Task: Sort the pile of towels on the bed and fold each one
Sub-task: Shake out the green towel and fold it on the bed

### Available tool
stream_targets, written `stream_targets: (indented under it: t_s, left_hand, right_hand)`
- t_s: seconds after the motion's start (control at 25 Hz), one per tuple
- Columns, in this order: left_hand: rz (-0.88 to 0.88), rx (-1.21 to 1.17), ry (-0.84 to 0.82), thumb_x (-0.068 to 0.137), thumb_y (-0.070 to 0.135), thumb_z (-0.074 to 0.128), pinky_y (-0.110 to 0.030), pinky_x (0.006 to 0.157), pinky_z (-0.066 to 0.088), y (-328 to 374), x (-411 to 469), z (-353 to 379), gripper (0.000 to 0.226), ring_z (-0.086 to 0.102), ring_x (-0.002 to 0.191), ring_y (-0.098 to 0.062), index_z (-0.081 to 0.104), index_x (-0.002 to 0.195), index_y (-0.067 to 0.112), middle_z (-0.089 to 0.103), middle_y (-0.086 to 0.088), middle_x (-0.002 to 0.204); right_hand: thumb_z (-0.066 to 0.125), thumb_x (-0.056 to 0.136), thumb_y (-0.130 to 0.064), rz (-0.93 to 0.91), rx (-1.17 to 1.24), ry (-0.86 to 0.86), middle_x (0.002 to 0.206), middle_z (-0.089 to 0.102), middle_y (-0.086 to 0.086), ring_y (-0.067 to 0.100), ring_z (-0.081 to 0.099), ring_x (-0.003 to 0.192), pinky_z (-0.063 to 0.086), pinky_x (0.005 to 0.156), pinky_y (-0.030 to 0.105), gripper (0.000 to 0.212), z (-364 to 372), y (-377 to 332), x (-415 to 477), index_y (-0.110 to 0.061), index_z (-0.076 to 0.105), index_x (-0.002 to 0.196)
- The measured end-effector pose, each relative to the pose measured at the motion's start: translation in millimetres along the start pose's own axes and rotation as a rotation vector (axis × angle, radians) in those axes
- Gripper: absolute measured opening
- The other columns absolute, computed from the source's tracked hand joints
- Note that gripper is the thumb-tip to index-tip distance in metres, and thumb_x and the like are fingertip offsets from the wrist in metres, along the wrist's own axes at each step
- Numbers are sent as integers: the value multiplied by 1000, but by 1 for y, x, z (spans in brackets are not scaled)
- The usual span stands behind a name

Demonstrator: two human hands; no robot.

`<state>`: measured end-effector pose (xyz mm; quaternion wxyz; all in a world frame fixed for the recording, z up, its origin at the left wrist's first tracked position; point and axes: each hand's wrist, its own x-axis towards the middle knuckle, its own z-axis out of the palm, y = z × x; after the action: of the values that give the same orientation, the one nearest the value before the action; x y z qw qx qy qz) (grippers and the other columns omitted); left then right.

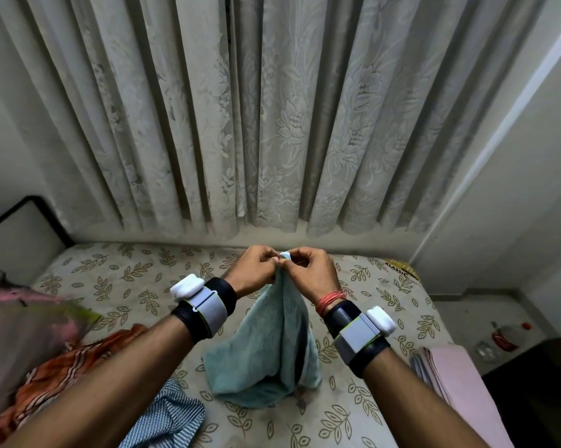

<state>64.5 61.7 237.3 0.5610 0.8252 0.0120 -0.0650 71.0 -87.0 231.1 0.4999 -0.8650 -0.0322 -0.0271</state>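
Left hand (255, 270) and right hand (308, 270) together, pinching teal towel (263, 344) top, hanging.

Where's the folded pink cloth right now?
In the head view, the folded pink cloth lies at the right edge of the bed, right of the hanging teal towel.

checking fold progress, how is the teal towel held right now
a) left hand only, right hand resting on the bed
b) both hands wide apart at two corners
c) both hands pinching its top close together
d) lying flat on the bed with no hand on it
c: the left hand and right hand pinch the top of the teal towel side by side, and it hangs down to the bed.
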Motion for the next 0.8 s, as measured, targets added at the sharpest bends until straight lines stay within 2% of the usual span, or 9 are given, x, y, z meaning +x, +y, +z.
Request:
stream_targets:
  t_s: [0.16, 0.24, 0.32, 0.52, 0.68, 0.8]
  left_hand:
    - [-2, -10, -35, 95, 10, 49, -50, 89, 57, 0, -1, -1, 23, 71, 96, -32, 71, 101, 5, 73, -19, 98]
    - [3, -21, -62, 94, 10, 50, -49, 91, 57, 1, -3, 0, 22, 71, 92, -28, 71, 100, 6, 73, -19, 99]
    - [-17, -87, -99, 96, 0, 46, -45, 92, 54, 5, -7, 2, 24, 65, 89, -22, 68, 98, 7, 69, -17, 97]
    - [-69, -242, -189, 89, -19, 38, -25, 76, 54, 6, -15, 0, 39, 62, 88, -19, 61, 96, 12, 66, -11, 90]
    - [-92, -304, -238, 85, -24, 31, -18, 69, 56, 6, -20, 0, 47, 65, 74, -6, 62, 91, 10, 67, -5, 84]
    - [-115, -368, -189, 88, -20, 38, -24, 70, 59, 3, -19, 1, 32, 67, 79, -14, 60, 94, 3, 65, -13, 89]
  right_hand:
    - [81, 76, -35, 8, -1, 12, 83, 78, -9, 5, 72, 81, 61, 83, 39, 20, 2, 4, 1, -23, 80, 92]
    - [81, 76, -36, 2, -25, 35, 84, 78, -9, 6, 72, 82, 60, 83, 39, 22, 3, 5, 0, -23, 80, 94]
    - [80, 75, -33, -15, -66, 66, 89, 78, -7, 9, 72, 84, 60, 84, 38, 26, 3, 6, -2, -24, 78, 100]
    - [83, 73, -37, -133, -148, 10, 108, 75, -5, 10, 70, 98, 58, 90, 35, 48, 1, 6, -12, -25, 71, 117]
    - [83, 73, -35, -242, -231, 44, 99, 71, -8, 11, 66, 90, 57, 81, 36, 34, 1, 9, -16, -29, 69, 104]
    - [80, 77, -30, -317, -246, 52, 92, 70, -9, 11, 64, 83, 56, 77, 38, 22, 1, 12, -17, -28, 69, 95]
